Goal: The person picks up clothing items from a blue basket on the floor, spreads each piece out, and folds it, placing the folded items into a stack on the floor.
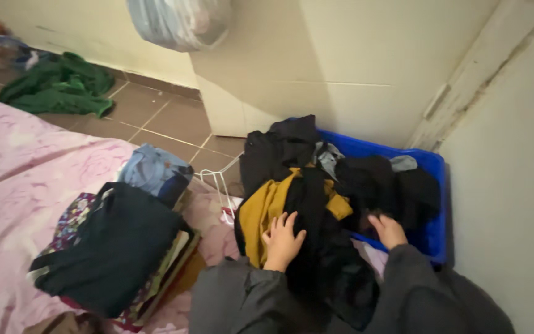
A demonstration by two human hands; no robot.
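The head camera looks down past your grey sleeves to both hands, which are in a heap of dark clothes. Your left hand lies flat with fingers spread apart on a mustard-yellow garment, soft and crumpled, which is draped beside a limp black garment that hangs down toward your lap. Your right hand reaches into the black clothes at the near edge of the blue plastic tub; its fingertips are buried in the cloth, so you cannot tell whether they are pinched on anything. To your left, on the pink patterned bedsheet, sits a folded stack: a dark flat piece on top, floral and paler layers under it, a folded blue denim piece just behind. That stack looks like the finished part; the tub, with its rigid, glossy walls, is heaped with unfolded dark fabric, so a good share seems left. A white wire hanger lies between stack and tub. Farther off are brown floor tiles, a crumpled green cloth, a cream cabinet and a translucent plastic bag hanging above.
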